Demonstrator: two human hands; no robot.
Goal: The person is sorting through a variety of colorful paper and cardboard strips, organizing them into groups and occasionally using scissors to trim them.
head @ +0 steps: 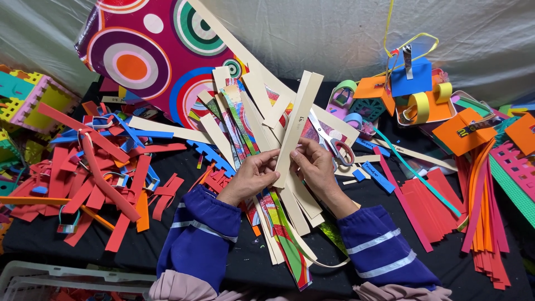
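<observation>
Both hands on cream strip

We see our left hand and right hand side by side on a paper strip above a fan of strips, scissors just right, foam scraps far left, stacked strips far right.
</observation>
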